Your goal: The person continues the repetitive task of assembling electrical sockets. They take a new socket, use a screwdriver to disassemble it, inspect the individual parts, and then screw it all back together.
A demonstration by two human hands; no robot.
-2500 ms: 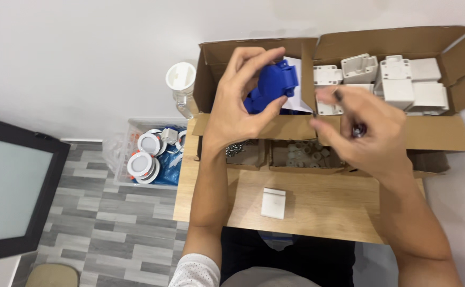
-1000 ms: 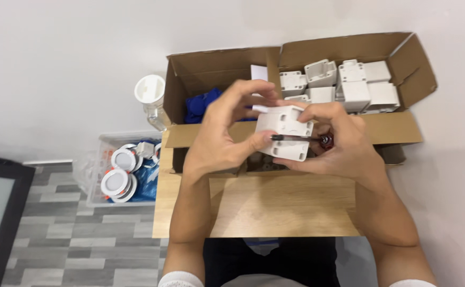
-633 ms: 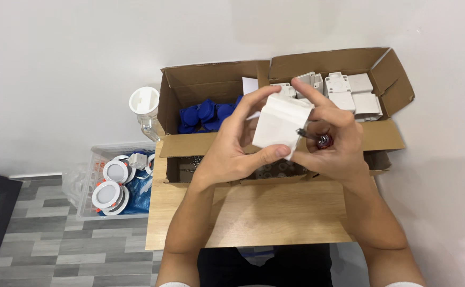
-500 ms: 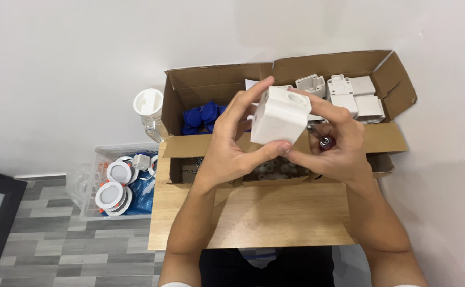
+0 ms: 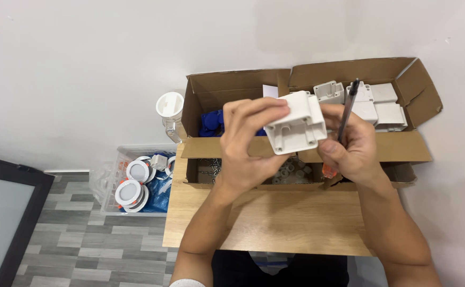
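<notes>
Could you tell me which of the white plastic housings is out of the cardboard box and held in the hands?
The white housing with its open underside toward the camera, gripped by the left hand and steadied by the right hand. The other white housings lie in the cardboard box.

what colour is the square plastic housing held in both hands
White square plastic housing, clearest in the head view.

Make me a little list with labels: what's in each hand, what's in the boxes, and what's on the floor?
Left hand: holds a white plastic housing, open side toward the camera.
Right hand: touches the housing and grips a screwdriver, shaft pointing up.
Left box: blue parts.
Right box: more white housings.
Table: light wood.
Floor: clear bin with round white lamps.
</notes>
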